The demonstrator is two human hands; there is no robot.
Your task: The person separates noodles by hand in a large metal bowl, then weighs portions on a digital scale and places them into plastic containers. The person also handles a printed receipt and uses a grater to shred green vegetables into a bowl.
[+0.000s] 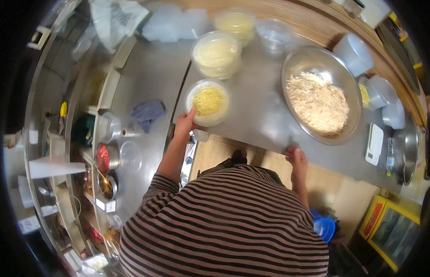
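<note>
My left hand (184,125) touches the near left rim of a round clear plastic container (220,119) that holds yellow shredded food (208,100); whether the fingers grip it is unclear. Just behind it stand stacked lidded containers with pale contents (216,53). My right hand (296,156), its fingers curled, hovers at the front edge of the steel counter (256,114), and nothing can be made out in it. Beyond that hand, to the right, lies a large steel bowl (287,100) with a heap of pale tan shredded food (317,104).
A blue cloth (148,112) lies on the left counter near a round clear lid (130,156) and a metal pot of red food (107,158). Clear tubs (274,34) stand at the back. A white kitchen scale (374,143) and a plastic bottle (390,157) sit at the right.
</note>
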